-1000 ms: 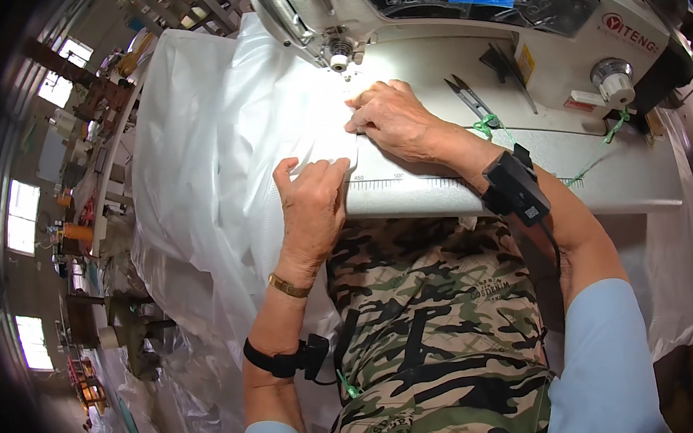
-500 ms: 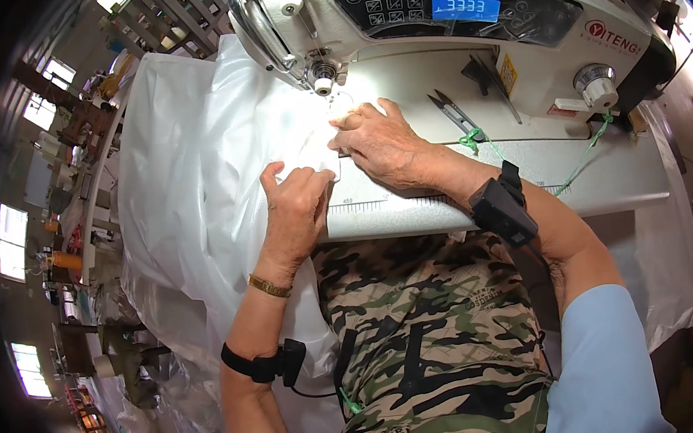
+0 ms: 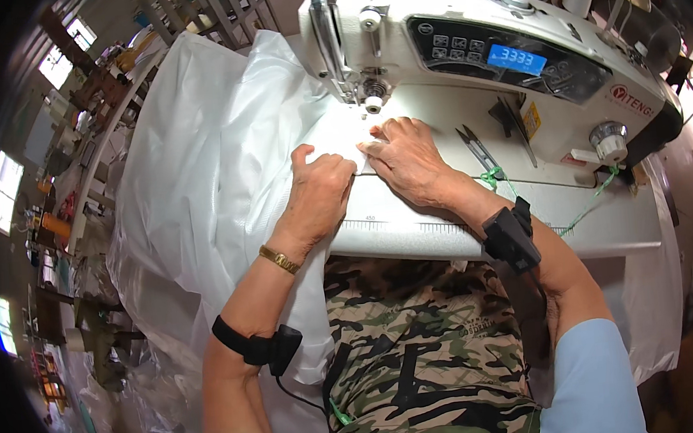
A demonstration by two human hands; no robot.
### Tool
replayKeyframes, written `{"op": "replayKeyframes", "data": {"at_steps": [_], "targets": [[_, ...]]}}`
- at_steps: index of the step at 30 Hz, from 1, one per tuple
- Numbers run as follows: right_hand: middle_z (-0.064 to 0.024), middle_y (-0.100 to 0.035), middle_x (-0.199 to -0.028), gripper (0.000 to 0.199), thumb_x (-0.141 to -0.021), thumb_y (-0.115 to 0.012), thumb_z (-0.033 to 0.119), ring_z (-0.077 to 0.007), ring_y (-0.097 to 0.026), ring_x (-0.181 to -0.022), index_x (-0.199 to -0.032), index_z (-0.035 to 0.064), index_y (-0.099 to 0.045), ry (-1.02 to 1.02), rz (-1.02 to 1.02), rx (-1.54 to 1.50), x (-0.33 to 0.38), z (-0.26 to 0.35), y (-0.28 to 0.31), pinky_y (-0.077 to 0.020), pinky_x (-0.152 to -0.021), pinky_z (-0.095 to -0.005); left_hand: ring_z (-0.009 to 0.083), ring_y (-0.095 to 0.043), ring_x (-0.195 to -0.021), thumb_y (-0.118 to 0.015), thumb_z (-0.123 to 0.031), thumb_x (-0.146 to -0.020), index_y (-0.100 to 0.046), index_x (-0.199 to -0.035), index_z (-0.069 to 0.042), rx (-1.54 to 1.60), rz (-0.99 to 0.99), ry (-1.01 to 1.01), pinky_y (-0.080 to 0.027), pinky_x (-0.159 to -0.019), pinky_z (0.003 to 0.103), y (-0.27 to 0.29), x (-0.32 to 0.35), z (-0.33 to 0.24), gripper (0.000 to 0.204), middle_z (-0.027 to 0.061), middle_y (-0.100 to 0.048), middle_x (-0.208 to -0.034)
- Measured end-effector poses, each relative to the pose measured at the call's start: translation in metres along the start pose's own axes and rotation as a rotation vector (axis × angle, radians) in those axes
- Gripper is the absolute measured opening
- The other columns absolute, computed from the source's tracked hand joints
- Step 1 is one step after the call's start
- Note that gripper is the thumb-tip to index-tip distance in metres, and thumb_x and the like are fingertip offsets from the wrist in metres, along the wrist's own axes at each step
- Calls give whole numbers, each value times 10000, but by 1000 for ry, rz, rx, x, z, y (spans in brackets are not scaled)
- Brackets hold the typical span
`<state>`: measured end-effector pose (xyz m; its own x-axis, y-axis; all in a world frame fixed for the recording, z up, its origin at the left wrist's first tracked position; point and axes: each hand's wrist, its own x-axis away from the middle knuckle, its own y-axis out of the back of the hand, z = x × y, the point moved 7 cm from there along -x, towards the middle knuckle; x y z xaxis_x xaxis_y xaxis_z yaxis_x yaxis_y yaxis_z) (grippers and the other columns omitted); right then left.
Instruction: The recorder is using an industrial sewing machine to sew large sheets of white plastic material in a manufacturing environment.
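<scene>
A large piece of white, slightly shiny woven plastic sheet [image 3: 202, 163] lies bunched over the left of the sewing table and hangs down beside my lap. My left hand [image 3: 320, 192] grips its right edge with curled fingers. Close by, my right hand [image 3: 407, 157] pinches the same edge just in front of the needle area. Above my hands is the head of a white sewing machine [image 3: 373, 90], its lamp lighting the sheet brightly. Glare and my fingers hide the exact spot under the presser foot.
Thread snips [image 3: 479, 154] with a green cord lie on the machine bed right of my right hand. Dark tools [image 3: 512, 128] lean near the machine's pillar. A ruler scale [image 3: 413, 227] runs along the table's front edge. Cluttered shelves [image 3: 66, 216] stand at far left.
The view has shifted, so the machine appears farther right and lower. Both hands remain on the sheet's edge, and my left hand sits slightly nearer my right.
</scene>
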<state>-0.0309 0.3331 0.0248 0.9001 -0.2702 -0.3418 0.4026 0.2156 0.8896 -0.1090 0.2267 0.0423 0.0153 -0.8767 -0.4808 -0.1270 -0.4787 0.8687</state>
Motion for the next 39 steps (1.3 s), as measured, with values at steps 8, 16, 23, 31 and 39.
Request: {"op": "replayKeyframes", "data": {"at_steps": [8,16,23,31,39], "targets": [[-206,-585,-1285,345,-1004,-489,243,-334,-497,-1237,-1257,102,-677,-22,-20,32,-3,-1,-1,-310,-1091,-500,253,-621,-799,-611,-30,-903,-648,-920,-55,-49,33,63,-328,-1043,468,-9,-15,12,47,82,-601,-763],[-198,-624,-1233,349,-951,-562,237,-325,-523,-1215,-1229,56,-669,-26,-72,-61,-5,-7,2,-333,-1092,-467,258,-637,-851,-596,-29,-915,-664,-908,-41,-59,13,138,-325,-1060,489,-16,-26,22,69,93,-624,-798],[-246,-664,-1161,368,-919,-654,232,-422,-632,-1055,-1149,-54,-626,-298,-518,-564,-8,-45,12,-488,-905,-436,247,-648,-876,-602,-29,-909,-693,-919,-37,-24,6,160,-319,-1075,479,-20,-27,19,92,96,-661,-824],[-202,-669,-835,237,-915,-657,180,-306,-631,-737,-955,-49,-611,-372,-542,-609,-21,-51,16,-496,-731,-393,245,-650,-881,-592,-27,-907,-707,-946,-41,-45,16,166,-319,-1072,473,-17,-27,19,123,98,-670,-830],[-115,-675,-894,165,-917,-659,110,-180,-606,-797,-954,-44,-612,-288,-590,-798,-23,-56,8,-500,-788,-315,249,-645,-868,-588,-20,-899,-702,-961,-30,22,6,157,-320,-1066,476,-18,-17,13,130,99,-667,-830]]}}
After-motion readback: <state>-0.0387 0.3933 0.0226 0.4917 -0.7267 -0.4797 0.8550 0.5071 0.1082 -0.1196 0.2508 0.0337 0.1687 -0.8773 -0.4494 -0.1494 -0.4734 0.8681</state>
